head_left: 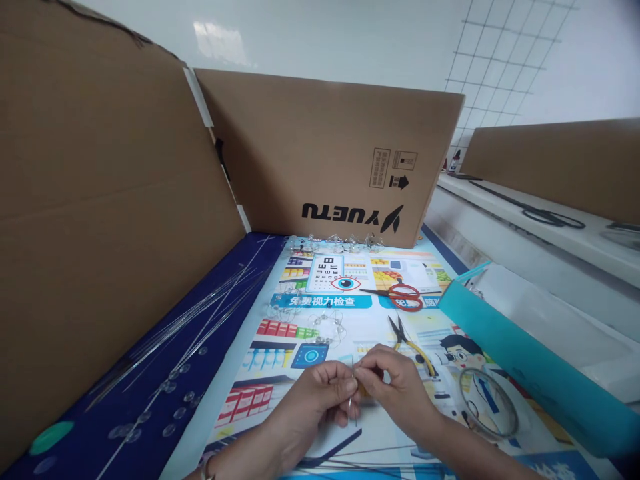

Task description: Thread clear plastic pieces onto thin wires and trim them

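My left hand (320, 397) is closed in a pinch on a thin wire (351, 415), whose ends stick out above and below the fingers. My right hand (397, 390) pinches at the same spot, its fingertips meeting those of the left. The exact point where the right fingers grip is partly hidden. Just beyond the hands lie long-nose pliers (425, 360) with yellow handles, jaws apart. A loop of clear beads and wire (327, 327) rests on the printed mat. Scissors (407, 298) with red handles lie farther back.
Long wires (200, 320) and loose clear beads (170, 385) lie on the blue cloth at left. A wire coil (487, 403) sits to the right, before a teal box (530, 360). Cardboard panels (320, 147) stand behind and left. More beaded wire pieces (345, 243) line the back.
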